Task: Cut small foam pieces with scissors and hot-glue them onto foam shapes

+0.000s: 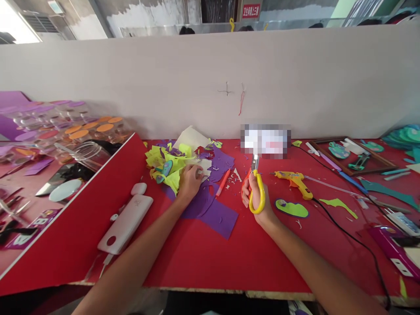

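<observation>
Gripping 1 pr scissors w/ R hand; L hand at 1 scrap pile, grip unclear.

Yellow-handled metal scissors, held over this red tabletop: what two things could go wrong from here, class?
The yellow-handled metal scissors, gripped in the right hand, could nick the left hand if swung across. The black cord beside the right arm might snag and drag the yellow pistol-shaped glue gun.

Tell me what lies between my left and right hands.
In the head view, purple sheet material, a red pen-like stick and pale scraps lie on the red table between your left hand and right hand, which holds yellow-handled scissors.
</observation>
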`<state>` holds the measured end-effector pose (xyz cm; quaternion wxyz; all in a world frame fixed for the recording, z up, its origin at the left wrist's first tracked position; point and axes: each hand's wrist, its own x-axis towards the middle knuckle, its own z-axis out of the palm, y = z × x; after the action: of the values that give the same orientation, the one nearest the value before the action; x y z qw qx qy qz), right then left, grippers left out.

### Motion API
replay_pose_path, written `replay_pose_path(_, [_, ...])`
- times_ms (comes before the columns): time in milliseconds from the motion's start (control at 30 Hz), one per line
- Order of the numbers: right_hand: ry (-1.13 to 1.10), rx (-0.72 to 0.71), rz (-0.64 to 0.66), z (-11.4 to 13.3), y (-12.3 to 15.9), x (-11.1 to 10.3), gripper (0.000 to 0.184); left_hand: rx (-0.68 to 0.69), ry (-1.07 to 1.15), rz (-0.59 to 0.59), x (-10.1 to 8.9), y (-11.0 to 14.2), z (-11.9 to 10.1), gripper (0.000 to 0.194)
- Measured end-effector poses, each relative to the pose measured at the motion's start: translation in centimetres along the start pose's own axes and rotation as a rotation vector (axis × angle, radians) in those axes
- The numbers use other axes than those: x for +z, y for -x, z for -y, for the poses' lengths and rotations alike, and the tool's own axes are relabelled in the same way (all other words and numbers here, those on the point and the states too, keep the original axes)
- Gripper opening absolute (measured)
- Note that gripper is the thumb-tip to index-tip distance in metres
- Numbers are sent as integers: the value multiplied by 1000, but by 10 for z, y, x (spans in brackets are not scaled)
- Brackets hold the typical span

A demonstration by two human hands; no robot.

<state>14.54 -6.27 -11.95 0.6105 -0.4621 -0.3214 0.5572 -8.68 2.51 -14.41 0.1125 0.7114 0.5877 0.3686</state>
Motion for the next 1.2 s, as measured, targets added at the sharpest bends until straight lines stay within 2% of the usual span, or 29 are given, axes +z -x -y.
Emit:
replay_pose_path(67, [11, 23, -1, -1, 0, 1, 63, -5, -6, 10, 1, 0, 1, 13])
replay_pose_path(233, [45, 47, 8, -2, 1, 3, 63, -16, -8, 32, 2, -1, 2, 25])
replay_pose_path(433, [40, 55, 18, 1, 2, 4, 63, -25, -9, 53, 0, -3, 0, 16])
replay_pose_path(567, [37, 56, 20, 1, 3, 5, 64, 9, 20, 57, -3, 0, -9, 21])
replay_pose_path(667, [44, 59, 23, 0, 3, 6, 66, 143, 45, 197, -4, 3, -17, 13])
replay_pose_path(733, [44, 61, 24, 0, 3, 6, 67, 217, 16, 299, -4, 5, -20, 15])
replay_pose_path(867, [54, 58, 36, -1, 2, 6, 67, 230, -26, 357, -6, 4, -23, 23])
replay_pose_path(967, [62, 49, 43, -1, 2, 6, 68, 190, 139, 394, -6, 3, -23, 25])
replay_pose_path(1067, [63, 45, 50, 0, 4, 6, 66, 127, 307, 404, -6, 2, -23, 18])
replay_pose_path(1200, [84, 42, 61, 1, 5, 7, 66, 75, 413, 324, -6, 1, -22, 13])
